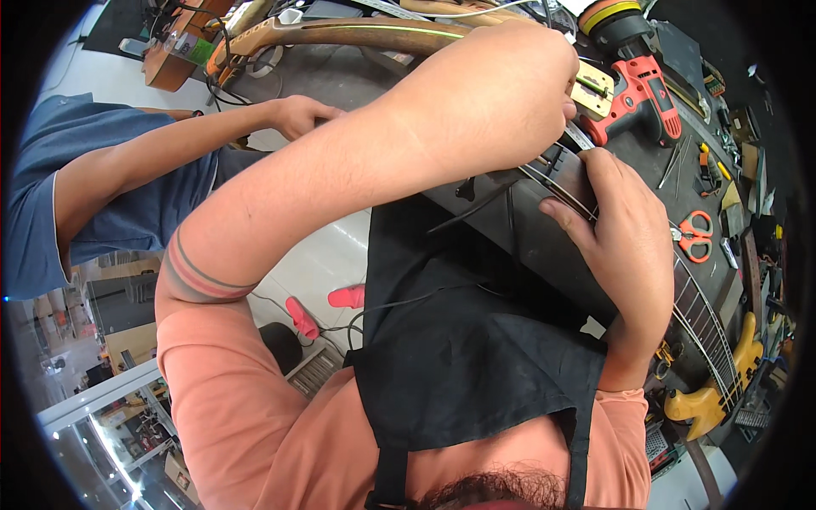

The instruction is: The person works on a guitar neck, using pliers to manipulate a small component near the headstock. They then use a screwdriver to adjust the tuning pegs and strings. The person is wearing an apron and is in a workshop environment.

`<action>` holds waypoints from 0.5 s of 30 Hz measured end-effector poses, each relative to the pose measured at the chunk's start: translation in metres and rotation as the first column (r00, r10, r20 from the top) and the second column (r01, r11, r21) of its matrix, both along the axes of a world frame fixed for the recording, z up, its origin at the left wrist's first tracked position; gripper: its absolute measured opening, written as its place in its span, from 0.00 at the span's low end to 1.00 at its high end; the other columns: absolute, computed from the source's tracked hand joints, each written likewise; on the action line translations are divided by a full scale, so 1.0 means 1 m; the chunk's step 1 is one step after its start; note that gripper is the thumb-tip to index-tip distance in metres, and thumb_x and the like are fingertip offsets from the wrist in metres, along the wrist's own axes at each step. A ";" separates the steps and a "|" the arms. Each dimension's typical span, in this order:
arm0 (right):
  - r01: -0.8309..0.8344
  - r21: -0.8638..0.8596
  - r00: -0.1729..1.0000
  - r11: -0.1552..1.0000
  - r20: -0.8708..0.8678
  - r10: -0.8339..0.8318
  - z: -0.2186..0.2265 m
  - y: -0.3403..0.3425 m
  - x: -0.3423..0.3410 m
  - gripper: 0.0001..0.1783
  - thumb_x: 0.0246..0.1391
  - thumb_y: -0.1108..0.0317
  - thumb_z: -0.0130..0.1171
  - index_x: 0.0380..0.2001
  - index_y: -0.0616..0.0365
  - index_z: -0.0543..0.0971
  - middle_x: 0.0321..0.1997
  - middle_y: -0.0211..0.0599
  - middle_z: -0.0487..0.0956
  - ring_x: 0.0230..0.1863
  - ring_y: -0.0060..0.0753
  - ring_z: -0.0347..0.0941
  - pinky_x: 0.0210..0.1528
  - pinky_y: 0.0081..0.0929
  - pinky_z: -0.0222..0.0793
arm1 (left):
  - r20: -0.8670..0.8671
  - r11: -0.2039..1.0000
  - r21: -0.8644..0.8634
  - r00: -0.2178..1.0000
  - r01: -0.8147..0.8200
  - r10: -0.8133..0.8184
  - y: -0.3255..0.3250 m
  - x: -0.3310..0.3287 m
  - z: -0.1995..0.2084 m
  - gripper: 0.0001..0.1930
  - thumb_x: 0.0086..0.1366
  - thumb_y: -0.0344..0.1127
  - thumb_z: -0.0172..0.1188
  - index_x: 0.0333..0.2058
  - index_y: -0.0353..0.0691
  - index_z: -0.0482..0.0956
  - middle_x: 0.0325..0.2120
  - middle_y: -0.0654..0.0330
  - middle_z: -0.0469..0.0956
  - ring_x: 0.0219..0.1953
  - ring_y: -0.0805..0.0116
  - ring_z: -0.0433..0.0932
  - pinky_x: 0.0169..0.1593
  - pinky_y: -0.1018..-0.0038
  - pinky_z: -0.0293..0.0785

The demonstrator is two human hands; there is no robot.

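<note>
A dark guitar neck (701, 314) with metal frets and strings runs from the middle of the view down to a yellow guitar body (710, 399) at the right. My right hand (625, 234) is wrapped over this neck near its upper end, fingertips pressing on the strings. My left forearm crosses the whole view. My left hand (552, 89) is curled at the neck's far end, and a thin pale wire (583, 138) comes out from under it. The fingers of that hand are hidden. A black apron (476, 357) covers my chest.
A red power drill (639, 95) lies just beyond my left hand. Orange scissors (697, 235) and small tools lie at the right of the dark bench (646, 161). A wooden guitar neck (365, 34) lies across the top. Another person's hand (297, 115) rests at the bench's left edge.
</note>
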State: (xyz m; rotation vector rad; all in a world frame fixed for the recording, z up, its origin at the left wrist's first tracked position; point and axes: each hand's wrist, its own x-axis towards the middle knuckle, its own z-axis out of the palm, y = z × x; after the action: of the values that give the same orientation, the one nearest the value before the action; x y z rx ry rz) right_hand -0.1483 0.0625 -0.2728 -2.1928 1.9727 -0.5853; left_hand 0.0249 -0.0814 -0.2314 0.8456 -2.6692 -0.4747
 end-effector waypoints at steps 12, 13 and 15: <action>-0.016 -0.001 1.000 1.000 -0.016 0.016 0.000 0.001 -0.002 0.27 0.55 0.55 0.79 0.45 0.61 0.75 0.40 0.49 0.81 0.45 0.61 0.79 0.46 0.51 0.76 | -0.301 0.991 0.110 0.953 0.074 -0.038 0.014 0.016 -0.015 0.05 0.68 0.28 0.67 0.36 0.31 0.85 0.30 0.42 0.85 0.39 0.41 0.88 0.44 0.51 0.81; -0.017 -0.003 1.000 1.000 -0.014 0.017 0.000 0.001 -0.001 0.27 0.55 0.55 0.79 0.45 0.60 0.75 0.41 0.48 0.81 0.45 0.60 0.79 0.46 0.50 0.76 | -0.320 0.982 0.162 0.946 0.102 -0.046 0.013 0.021 -0.019 0.05 0.68 0.28 0.67 0.37 0.32 0.84 0.30 0.44 0.85 0.40 0.42 0.88 0.44 0.52 0.81; -0.014 -0.008 1.000 1.000 -0.012 0.014 -0.001 0.001 -0.001 0.28 0.55 0.54 0.79 0.46 0.60 0.76 0.41 0.48 0.81 0.46 0.59 0.80 0.47 0.50 0.77 | -0.399 0.982 0.083 0.909 0.170 -0.123 0.011 0.027 -0.028 0.05 0.67 0.24 0.67 0.40 0.33 0.82 0.30 0.51 0.83 0.33 0.52 0.86 0.38 0.61 0.80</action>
State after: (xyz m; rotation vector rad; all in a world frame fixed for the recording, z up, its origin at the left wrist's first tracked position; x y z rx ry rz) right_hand -0.1495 0.0634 -0.2737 -2.2178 1.9625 -0.5809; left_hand 0.0518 -0.0704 -0.2592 0.5112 -2.3551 -0.7557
